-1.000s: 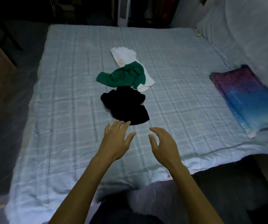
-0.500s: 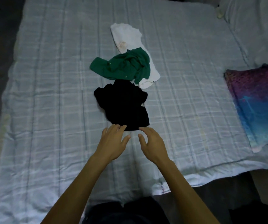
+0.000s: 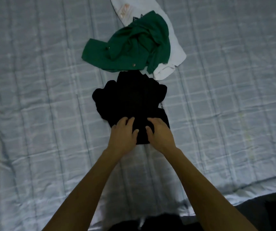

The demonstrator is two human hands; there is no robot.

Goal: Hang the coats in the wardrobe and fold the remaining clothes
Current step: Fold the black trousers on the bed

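Lying crumpled mid-bed on the checked bedspread (image 3: 50,100), the black garment (image 3: 130,100) has both hands at its near edge; the left hand (image 3: 123,133) and right hand (image 3: 159,133) curl their fingers into the fabric, grasping it; just beyond, a green garment (image 3: 129,47) partly overlaps a white garment (image 3: 175,52).

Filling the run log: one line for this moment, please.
left hand: grips black garment | right hand: same | green garment, white garment: untouched
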